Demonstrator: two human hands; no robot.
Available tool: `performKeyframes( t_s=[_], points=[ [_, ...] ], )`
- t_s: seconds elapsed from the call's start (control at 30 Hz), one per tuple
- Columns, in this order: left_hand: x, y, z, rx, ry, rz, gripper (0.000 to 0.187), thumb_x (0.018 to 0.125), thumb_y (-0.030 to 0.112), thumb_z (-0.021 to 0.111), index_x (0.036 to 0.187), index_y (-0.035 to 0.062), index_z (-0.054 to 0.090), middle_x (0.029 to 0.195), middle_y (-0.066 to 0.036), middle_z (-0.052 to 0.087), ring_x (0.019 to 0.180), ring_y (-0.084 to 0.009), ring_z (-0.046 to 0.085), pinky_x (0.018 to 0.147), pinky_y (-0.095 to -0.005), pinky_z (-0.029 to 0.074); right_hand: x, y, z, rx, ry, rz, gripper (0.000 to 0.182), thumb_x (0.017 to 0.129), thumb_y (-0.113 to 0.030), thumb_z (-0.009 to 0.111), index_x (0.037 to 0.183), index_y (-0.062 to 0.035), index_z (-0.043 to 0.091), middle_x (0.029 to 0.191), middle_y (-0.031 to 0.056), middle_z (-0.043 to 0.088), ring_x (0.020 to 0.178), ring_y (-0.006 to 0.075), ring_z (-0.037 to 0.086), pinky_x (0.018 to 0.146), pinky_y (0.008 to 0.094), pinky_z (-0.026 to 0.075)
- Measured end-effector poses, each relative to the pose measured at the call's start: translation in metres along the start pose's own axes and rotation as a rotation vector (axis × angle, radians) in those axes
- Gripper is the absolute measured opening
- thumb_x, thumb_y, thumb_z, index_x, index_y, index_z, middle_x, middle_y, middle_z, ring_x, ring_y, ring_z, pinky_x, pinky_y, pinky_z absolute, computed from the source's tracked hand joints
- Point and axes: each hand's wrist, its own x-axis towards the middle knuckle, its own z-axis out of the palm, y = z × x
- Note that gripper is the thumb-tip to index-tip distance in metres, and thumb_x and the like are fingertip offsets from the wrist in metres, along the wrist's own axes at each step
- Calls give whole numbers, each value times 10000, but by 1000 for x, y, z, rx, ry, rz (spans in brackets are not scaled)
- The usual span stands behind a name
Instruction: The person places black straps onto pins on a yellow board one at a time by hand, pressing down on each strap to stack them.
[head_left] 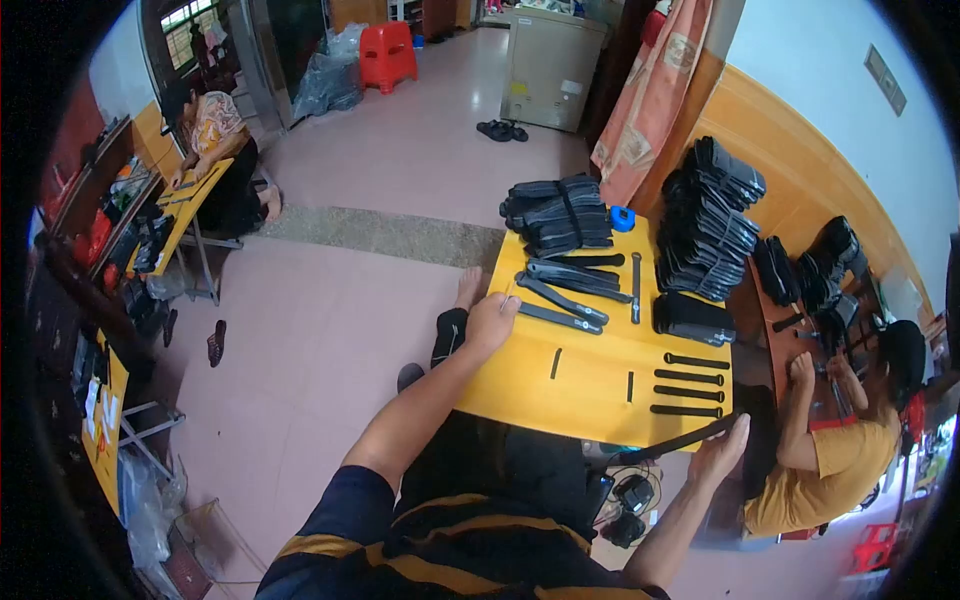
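While short straps (688, 393) lie apart at four o'clock, likely for easy pickup, our right hand (719, 456) grips a long strap (685, 438); whether our left hand (490, 324) grips, we cannot tell.

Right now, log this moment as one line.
right hand: holding black strap | left hand: at yellow table edge, beside grey straps | left grip: unclear | table: four short straps aligned

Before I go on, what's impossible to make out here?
All head view:
- Far end of the long black strap in the right hand: lost against dark clothing.
- Whether the left hand holds anything: fingertips too small.
- White mark on the black folded fabric bundle: too small to read.
- Floor beneath the yellow tabletop: covered by it.
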Motion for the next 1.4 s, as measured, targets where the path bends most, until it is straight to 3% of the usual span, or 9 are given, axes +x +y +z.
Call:
performKeyframes(
  t_s=[0.07, 0.1, 0.17, 0.2, 0.33, 0.4, 0.53, 0.97, 1.4],
  points=[
    [22, 97, -101, -500, -383, -546, 517, 936, 437, 686, 1205, -1, 626, 1567, -342, 401, 1504, -496, 308, 1243, -457, 284, 7, -3, -8, -4, 8, -27, 240, 1104, -344, 544, 1092, -112, 606, 984, -24, 662, 825, 37, 601, 669, 212, 432],
    [10, 68, -120, -429, -414, -562, 517, 936, 437, 686, 1205, -1, 626, 1567, -342, 401, 1504, -496, 308, 1243, -457, 284, -20, 24, 6, 27, 87, 22, 252, 1103, -341, 548, 1112, -96, 608, 1004, -9, 673, 853, 52, 623, 709, 219, 470],
    [6, 53, -101, -293, -47, -225, 355, 978, 310, 646, 1075, -31, 622, 1520, -374, 432, 1466, -506, 359, 1216, -442, 330, -16, 12, 18, -3, 106, -4, 274, 1104, -337, 546, 1141, -73, 609, 1024, 7, 683, 885, 68, 642, 763, 228, 505],
    [2, 58, -102, -145, 117, -84, 319, 1029, 321, 598, 1086, 13, 658, 1030, -232, 729, 969, -381, 716, 832, -464, 548, -13, 10, 21, -9, 122, -3, 302, 1107, -337, 538, 1164, -49, 608, 1038, 24, 695, 910, 85, 661, 803, 244, 531],
    [-13, 90, -133, 45, -89, -22, 273, 1050, 272, 550, 1060, 21, 658, 993, -210, 727, 939, -368, 713, 804, -486, 544, -13, 20, 19, 37, 54, 0, 302, 1112, -338, 526, 1155, -51, 610, 999, 16, 702, 849, 72, 661, 718, 222, 527],
    [-18, 122, -143, 218, -482, -1, 202, 1019, 195, 548, 1015, 44, 684, 962, -174, 706, 927, -350, 698, 779, -483, 546, -13, 17, 24, 57, 36, 6, 295, 1112, -335, 527, 1152, -56, 612, 993, 9, 700, 834, 68, 656, 698, 214, 516],
    [-29, 113, -122, 224, -294, 451, 128, 900, 136, 614, 900, 53, 712, 858, -129, 633, 863, -316, 639, 723, -446, 539, -13, 13, 28, 69, 47, 5, 281, 1108, -336, 535, 1148, -69, 614, 971, -7, 692, 803, 64, 643, 663, 205, 492],
    [15, 127, -70, 296, -232, 480, 132, 875, 136, 645, 838, 57, 744, 917, -150, 646, 974, -338, 635, 821, -469, 519, -24, 3, 32, -44, 121, -13, 334, 1113, -367, 518, 1171, -60, 636, 923, -21, 684, 690, 27, 574, 556, 185, 395],
    [-65, 249, -184, -147, -305, 791, 416, 880, 120, 707, 1296, 105, 693, 1295, -132, 626, 1185, -337, 608, 981, -465, 511, -53, 40, 111, -60, -169, 435, 287, 1072, -379, 575, 963, -115, 602, 798, -26, 529, 659, 90, 535, 578, 246, 463]
  ],
)
